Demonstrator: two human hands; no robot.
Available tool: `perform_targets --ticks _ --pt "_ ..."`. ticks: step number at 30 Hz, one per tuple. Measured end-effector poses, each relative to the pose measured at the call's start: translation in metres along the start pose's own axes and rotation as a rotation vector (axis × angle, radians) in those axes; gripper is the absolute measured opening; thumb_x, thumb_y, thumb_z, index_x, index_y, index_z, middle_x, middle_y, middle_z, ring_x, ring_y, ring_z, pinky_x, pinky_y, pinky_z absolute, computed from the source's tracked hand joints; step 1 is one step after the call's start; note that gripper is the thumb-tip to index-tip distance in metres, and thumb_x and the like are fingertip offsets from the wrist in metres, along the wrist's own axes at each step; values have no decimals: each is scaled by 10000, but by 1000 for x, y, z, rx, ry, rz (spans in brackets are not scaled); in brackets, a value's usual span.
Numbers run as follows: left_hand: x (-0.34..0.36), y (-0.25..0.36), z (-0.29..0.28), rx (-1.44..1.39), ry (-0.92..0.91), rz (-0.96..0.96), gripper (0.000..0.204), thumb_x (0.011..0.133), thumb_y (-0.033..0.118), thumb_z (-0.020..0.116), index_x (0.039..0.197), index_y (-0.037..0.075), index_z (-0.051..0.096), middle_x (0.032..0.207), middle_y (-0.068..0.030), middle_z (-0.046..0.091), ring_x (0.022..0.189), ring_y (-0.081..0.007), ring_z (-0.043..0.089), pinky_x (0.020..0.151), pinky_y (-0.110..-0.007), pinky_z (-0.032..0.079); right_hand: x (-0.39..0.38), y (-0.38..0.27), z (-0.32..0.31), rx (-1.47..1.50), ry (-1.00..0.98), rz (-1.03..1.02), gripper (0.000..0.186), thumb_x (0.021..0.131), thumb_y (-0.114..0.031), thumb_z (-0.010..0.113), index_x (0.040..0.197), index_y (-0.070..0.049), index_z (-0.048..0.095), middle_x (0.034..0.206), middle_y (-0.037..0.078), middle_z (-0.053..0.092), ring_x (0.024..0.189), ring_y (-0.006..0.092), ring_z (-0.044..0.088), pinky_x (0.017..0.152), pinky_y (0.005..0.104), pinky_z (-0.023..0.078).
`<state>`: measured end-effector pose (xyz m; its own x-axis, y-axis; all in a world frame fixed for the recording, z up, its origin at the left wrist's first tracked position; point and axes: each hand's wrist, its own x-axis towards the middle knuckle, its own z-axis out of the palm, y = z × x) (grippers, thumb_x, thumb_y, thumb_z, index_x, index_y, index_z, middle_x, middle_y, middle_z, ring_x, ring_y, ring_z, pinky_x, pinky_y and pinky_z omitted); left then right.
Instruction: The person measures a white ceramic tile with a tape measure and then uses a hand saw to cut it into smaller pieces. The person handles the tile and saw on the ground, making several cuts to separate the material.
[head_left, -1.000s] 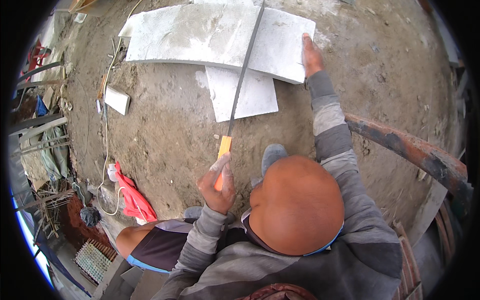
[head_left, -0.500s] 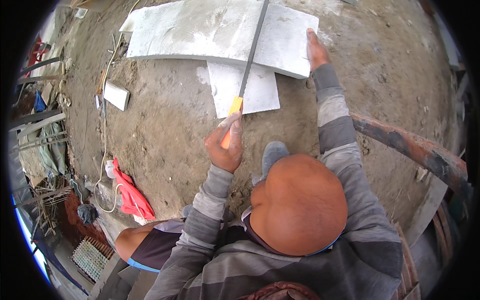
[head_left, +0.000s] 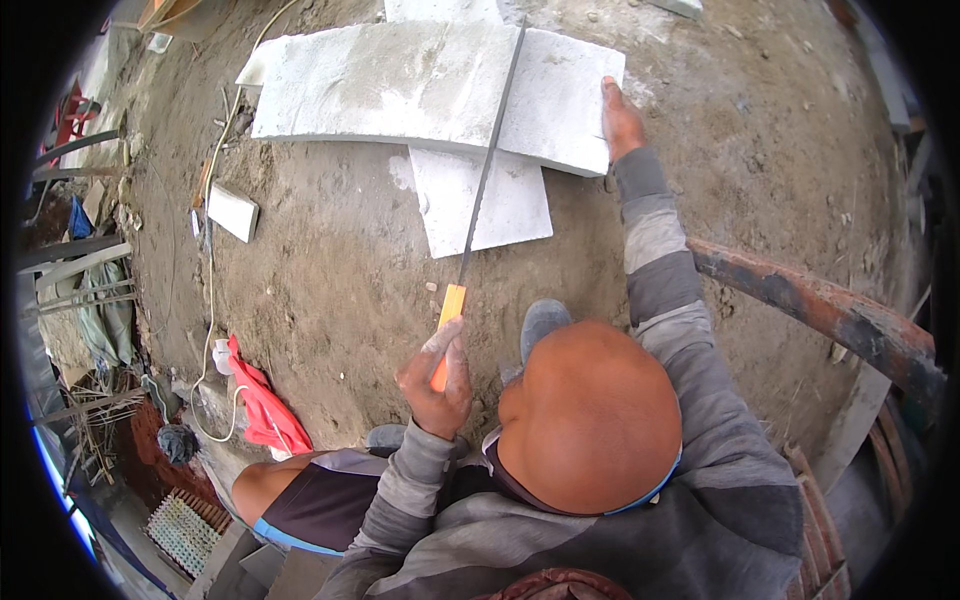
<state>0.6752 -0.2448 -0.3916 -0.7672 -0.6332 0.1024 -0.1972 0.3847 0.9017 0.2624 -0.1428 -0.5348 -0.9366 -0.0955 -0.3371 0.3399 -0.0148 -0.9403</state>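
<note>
My left hand (head_left: 437, 388) is closed round the orange handle of a handsaw (head_left: 485, 185). Its long, dark, thin blade runs away from me across a long white-grey block (head_left: 375, 85), towards the block's right end. At that right end face my right hand (head_left: 622, 125) grips the block, one digit up along its edge. The long block lies crosswise on top of a second white block (head_left: 485, 205), which sticks out towards me and also shows beyond the far side. How deep the blade sits in the block I cannot tell.
Bare soil surrounds the blocks. My bent knee (head_left: 590, 415) is close in front of me. A rusty metal bar (head_left: 810, 290) slants at the right. To the left lie a small white block (head_left: 233, 212), a pale cable (head_left: 211, 270) and a red cloth (head_left: 262, 395).
My left hand has pulled the saw back towards me, so its handle is farther from the blocks. My right hand stays on the block's end. The view has shifted slightly.
</note>
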Motion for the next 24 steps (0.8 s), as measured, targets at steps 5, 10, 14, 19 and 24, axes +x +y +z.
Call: perform_targets --ticks 5,10,14,19,24 --pt "87 19 37 5 -79 -47 216 923 0 576 1099 -34 697 1038 -216 715 969 -267 710 872 -346 530 -2 3 1 -7 -10 82 650 948 -428 599 1255 143 551 1209 175 631 1095 216 582 965 304 431" --pt "-1 -12 -2 -3 18 -3 226 933 62 592 1108 -42 689 1028 -209 717 917 -245 714 820 -334 540 -11 4 7 -21 33 -37 631 966 -416 577 1269 137 543 1218 181 626 1105 223 588 974 317 434" --pt "81 4 35 37 -78 -46 237 942 104 590 1089 -55 687 1001 -188 723 881 -238 699 838 -333 516 -17 12 -1 116 -62 104 635 961 -430 577 1236 141 557 1201 191 632 1099 233 596 954 325 456" --pt "-14 -19 -9 25 38 87 219 915 23 571 1078 -63 689 945 -249 712 830 -278 722 762 -353 550 -31 -2 14 -234 139 -127 575 947 -432 584 1166 98 631 1106 175 677 1026 218 619 916 343 462" --pt "61 9 39 -7 -17 -4 222 924 47 559 1065 -65 689 969 -235 713 904 -289 711 847 -378 533 6 9 -15 -137 9 -46 654 940 -464 589 1314 70 538 1265 192 614 1181 265 569 1006 340 419"
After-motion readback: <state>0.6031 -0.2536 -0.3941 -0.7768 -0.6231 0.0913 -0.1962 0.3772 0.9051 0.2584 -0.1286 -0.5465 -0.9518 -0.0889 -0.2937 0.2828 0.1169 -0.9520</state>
